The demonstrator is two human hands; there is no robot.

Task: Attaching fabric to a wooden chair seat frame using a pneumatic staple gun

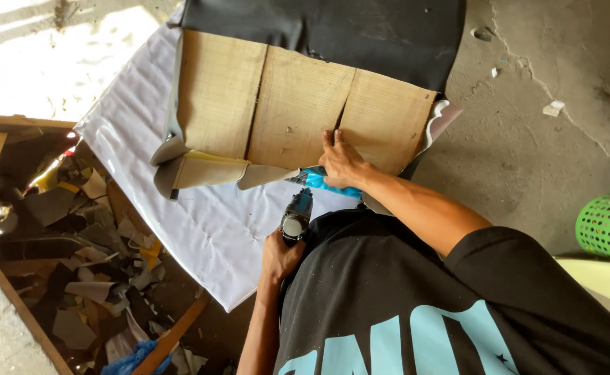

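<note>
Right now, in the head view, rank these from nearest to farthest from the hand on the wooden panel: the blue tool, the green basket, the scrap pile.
From the right hand, pressed flat on the wooden panel:
1. Blue tool, just below it, gripped by the left hand.
2. Scrap pile, far off at the lower left of the view.
3. Green basket, at the far right edge of the view.
</note>
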